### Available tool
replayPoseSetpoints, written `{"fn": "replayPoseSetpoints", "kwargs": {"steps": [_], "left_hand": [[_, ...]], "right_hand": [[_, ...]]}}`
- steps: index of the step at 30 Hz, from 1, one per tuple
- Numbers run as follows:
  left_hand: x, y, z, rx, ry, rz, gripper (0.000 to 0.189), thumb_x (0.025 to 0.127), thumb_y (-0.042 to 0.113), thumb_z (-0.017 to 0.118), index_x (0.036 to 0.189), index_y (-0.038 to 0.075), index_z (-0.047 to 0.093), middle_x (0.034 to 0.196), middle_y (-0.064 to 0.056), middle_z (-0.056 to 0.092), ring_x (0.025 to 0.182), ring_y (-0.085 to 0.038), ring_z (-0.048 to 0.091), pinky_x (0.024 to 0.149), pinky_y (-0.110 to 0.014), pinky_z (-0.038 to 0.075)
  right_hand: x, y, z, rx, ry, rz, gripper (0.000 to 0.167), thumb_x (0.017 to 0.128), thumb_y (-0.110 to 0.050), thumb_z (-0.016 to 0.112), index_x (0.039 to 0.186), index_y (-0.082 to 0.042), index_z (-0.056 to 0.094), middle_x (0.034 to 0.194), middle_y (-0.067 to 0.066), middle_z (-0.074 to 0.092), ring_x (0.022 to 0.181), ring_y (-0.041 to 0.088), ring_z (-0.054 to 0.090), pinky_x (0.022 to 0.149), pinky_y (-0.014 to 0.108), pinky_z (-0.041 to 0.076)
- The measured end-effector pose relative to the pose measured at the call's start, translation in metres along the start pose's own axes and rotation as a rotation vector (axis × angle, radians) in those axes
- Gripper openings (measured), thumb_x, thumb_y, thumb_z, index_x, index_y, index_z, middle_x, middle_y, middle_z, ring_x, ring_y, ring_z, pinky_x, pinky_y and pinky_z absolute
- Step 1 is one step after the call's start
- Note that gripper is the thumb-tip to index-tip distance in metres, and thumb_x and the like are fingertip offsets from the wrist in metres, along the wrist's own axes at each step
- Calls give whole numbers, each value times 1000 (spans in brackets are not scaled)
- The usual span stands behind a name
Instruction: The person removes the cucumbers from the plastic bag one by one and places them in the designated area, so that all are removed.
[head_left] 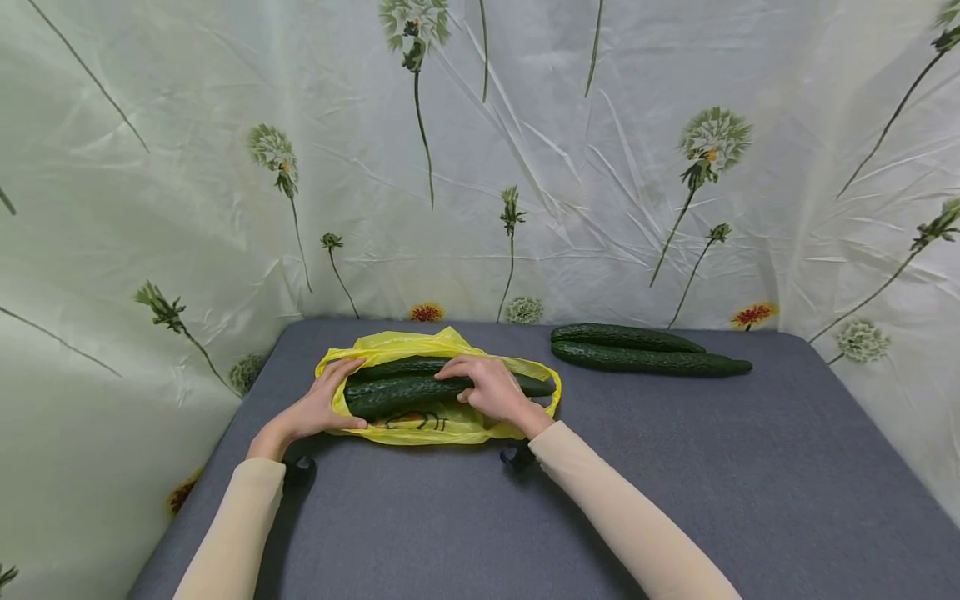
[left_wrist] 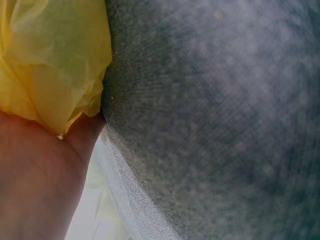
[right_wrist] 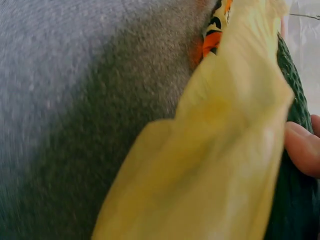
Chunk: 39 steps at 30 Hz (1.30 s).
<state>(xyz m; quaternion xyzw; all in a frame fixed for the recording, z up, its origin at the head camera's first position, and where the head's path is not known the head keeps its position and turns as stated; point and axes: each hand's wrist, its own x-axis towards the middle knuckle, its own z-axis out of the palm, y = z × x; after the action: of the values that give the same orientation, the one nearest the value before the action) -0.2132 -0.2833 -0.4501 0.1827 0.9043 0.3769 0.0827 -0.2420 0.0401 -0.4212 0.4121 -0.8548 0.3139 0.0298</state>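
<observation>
A yellow plastic bag [head_left: 480, 429] lies with its mouth facing up, and two long dark green cucumbers rest in it. The front cucumber [head_left: 397, 393] partly hides the rear cucumber [head_left: 405, 367]. My left hand [head_left: 318, 407] holds the bag's left end, thumb at the near side and fingers at the far side. In the left wrist view the thumb [left_wrist: 82, 137] lies against the yellow plastic. My right hand [head_left: 491, 390] reaches over the bag's near rim and grips the front cucumber with bent fingers. The right wrist view shows a fingertip [right_wrist: 302, 147] at the cucumber's dark skin.
Two more cucumbers, a rear one [head_left: 622, 336] and a front one [head_left: 652, 360], lie side by side at the back right of the grey table [head_left: 712, 467]. A white curtain [head_left: 585, 167] printed with flowers hangs behind the table and along its sides.
</observation>
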Motion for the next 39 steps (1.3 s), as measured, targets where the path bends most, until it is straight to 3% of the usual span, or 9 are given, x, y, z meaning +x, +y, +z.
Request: {"fn": "replayPoseSetpoints", "kwargs": {"steps": [5,11,18,22,28,32,34,39], "left_hand": [[1,0,0,0,-1,1,98,77,24,82,153,10,21,153,-22,8,138,-48,3,95,-74,18],[0,0,-1,-8,-2,-1,98,77,23,82,153,10,21,153,-22,7,138,-48,2,95,-74,18],[-1,0,-1,-20,-4,-8,98,78,24,81,153,9,20,153,-23,6,137,-50,2,94,-75,18],[-2,-1,1,-16,1,-6,97,78,25,81,153,9,21,153,-23,6,137,-50,2,94,-75,18],[-1,-3,3,-12,7,-5,96,79,27,80,153,10,21,153,-22,6,138,-49,2,95,-74,17],[-1,-3,2,-14,8,-4,96,79,26,80,153,10,21,153,-22,6,138,-48,1,96,-74,16],[-1,-3,2,-16,8,-5,96,79,26,80,153,10,21,154,-22,6,138,-48,1,96,-74,17],[1,-4,3,-18,12,-6,95,80,26,80,153,11,21,154,-21,6,139,-48,1,96,-74,16]], "right_hand": [[-4,4,-7,26,5,21,41,82,11,66,117,-10,70,121,5,63,48,5,33,48,22,20],[-12,11,-13,85,38,51,41,81,11,67,117,-9,70,122,8,62,59,11,52,48,23,23],[-22,18,-21,112,81,47,40,81,13,68,116,-6,70,120,9,63,56,16,43,50,24,27],[-28,21,-25,111,83,67,39,80,11,69,115,-7,70,118,6,63,76,14,55,54,25,32],[-36,25,-31,157,79,101,40,81,11,68,117,-7,70,120,7,62,54,9,38,49,24,29],[-40,29,-34,156,78,111,41,81,10,68,117,-8,70,121,6,62,68,10,52,55,26,34],[-43,31,-35,156,76,119,40,81,9,68,117,-9,70,121,6,62,84,15,59,59,28,37],[-50,36,-38,181,85,148,41,81,11,68,116,-10,70,121,5,63,108,23,59,67,33,42]]}}
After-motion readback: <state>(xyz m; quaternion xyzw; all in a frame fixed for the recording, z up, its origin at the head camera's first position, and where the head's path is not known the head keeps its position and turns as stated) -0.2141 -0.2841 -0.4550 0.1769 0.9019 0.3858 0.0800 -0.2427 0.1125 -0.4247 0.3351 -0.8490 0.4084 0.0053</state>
